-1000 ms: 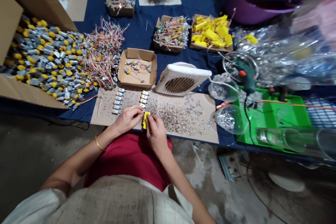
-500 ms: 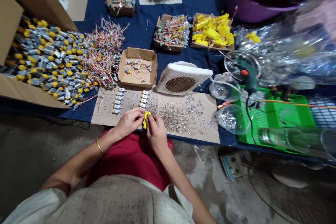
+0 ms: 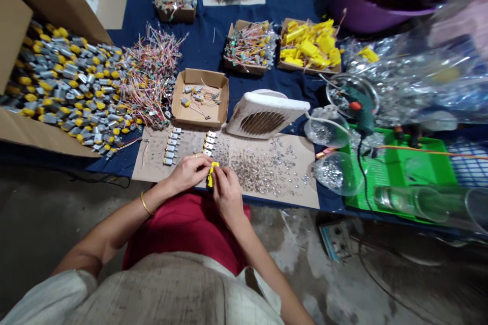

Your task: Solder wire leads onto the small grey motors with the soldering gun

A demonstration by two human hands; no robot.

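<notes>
A small yellow plastic piece is held upright between my hands at the front edge of the cardboard sheet. My right hand pinches it from the right side. My left hand has its fingers closed at the piece's upper left; fingertips touch it. Just beyond my left hand stand two rows of small silver motors, a left row and a right row. Many tiny metal bits lie scattered on the cardboard to the right of my right hand.
Behind the cardboard are a white vented fan and a shallow box with wired motors. A large carton of motors fills the left. Yellow parts sit in a box; a green tray and drill lie right.
My left hand has shifted slightly and its fingers reach a little further over the top of the yellow piece. My right hand has barely moved.
</notes>
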